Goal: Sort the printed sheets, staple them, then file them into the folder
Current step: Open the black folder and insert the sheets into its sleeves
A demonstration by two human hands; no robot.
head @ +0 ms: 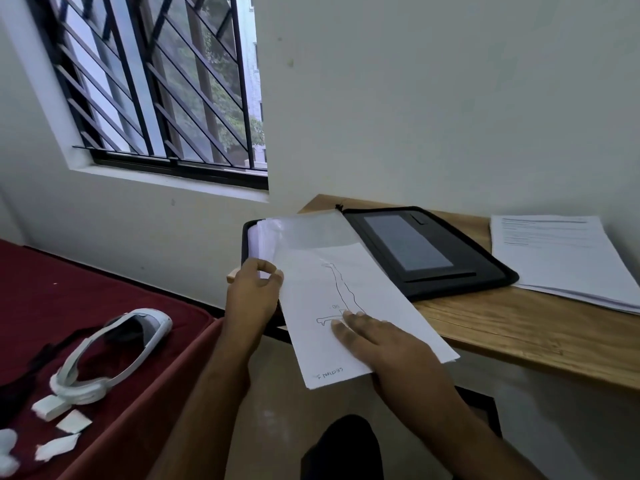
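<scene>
While the black folder (429, 251) lies open on the wooden tabletop (519, 327), one printed sheet (346, 296) with a line drawing is being fed into it; all places below are given from the folder. Left hand (254, 289): at the folder's near-left corner, thumb and fingertips pinched on the edge of a clear plastic sleeve (311, 230), apparently to hold its mouth open for the sheet. Right hand (377, 344): in front of the folder, fingers straight and laid flat on the sheet's lower half, thumb hidden beneath, likely to steady the paper and push it upward. Sheet: upper part under or inside the clear sleeve, which of the two cannot be told; lower part hangs past the tabletop's near edge. No staple can be made out on it. Stack of printed pages (561, 254): just right of the folder, on the tabletop, presumably waiting their turn. White headset (114, 355) and small white scraps (69, 424): well left of the folder, on a red bed (104, 299). Filing is judged under way, not finished.
</scene>
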